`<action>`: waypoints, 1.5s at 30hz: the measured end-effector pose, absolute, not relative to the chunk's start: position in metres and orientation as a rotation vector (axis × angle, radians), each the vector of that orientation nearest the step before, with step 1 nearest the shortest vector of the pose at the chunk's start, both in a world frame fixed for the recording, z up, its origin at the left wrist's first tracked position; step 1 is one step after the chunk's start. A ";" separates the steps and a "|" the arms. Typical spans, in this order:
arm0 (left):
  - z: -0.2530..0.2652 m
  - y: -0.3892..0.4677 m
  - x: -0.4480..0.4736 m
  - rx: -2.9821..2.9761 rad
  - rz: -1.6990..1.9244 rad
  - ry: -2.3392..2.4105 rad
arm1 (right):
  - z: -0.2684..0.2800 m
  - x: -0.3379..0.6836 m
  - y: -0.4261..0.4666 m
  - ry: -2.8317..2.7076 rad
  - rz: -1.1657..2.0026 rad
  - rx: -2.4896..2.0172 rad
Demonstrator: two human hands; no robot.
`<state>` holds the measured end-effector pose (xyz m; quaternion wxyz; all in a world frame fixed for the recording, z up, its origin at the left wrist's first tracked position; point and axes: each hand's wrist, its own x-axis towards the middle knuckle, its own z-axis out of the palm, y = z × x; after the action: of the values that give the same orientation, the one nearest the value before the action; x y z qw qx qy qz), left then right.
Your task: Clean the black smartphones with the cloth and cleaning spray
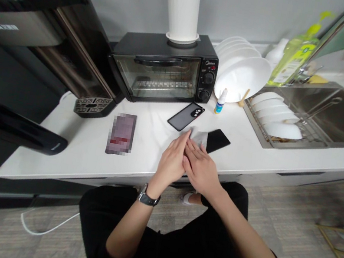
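My left hand [172, 156] and my right hand [201, 169] meet over the counter's front edge, fingers pressed together. A small grey cloth [198, 136] shows at the fingertips of both hands; the part between them is hidden. Just right of the cloth lies a black smartphone [219, 141], its left end covered by the cloth. Beyond my hands a dark phone case [186, 117] with camera cutouts rests flat. Near it stands a small spray bottle [220, 102] with a blue label.
A pixelated dark packet [121, 134] lies on the white counter [146, 142] to the left. A toaster oven [164, 75] carries a white pot [182, 7]. The black drink machine [83, 44] stands left; white plates [243, 77], bowls [275, 113] and a sink [326, 115] are right.
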<state>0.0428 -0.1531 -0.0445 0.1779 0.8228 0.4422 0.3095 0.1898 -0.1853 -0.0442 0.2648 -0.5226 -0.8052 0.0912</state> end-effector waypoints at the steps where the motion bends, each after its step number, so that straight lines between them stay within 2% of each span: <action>1: -0.044 -0.153 0.043 2.329 0.868 1.249 | -0.044 0.193 -0.190 -2.174 0.271 -1.404; 5: -0.043 -0.154 0.044 2.298 0.859 1.282 | -0.045 0.219 -0.189 -2.107 0.310 -1.472; 11: -0.044 -0.154 0.044 2.314 0.859 1.292 | -0.051 0.258 -0.145 -1.937 0.141 -1.702; 16: -0.044 -0.153 0.044 2.317 0.853 1.287 | -0.053 0.251 -0.119 -1.905 0.045 -1.757; 25: -0.045 -0.152 0.043 2.343 0.890 1.235 | -0.047 0.186 -0.165 -2.129 0.160 -1.496; 31: -0.044 -0.153 0.042 2.336 0.871 1.227 | -0.045 0.198 -0.190 -2.161 0.255 -1.407; 45: -0.040 -0.154 0.044 2.317 0.821 1.288 | -0.054 0.233 -0.144 -1.916 0.023 -1.757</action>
<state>0.0442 -0.1537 -0.0405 0.1823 0.8209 0.4563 0.2909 0.2325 -0.1439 -0.0541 0.2674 -0.6513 -0.7101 0.0086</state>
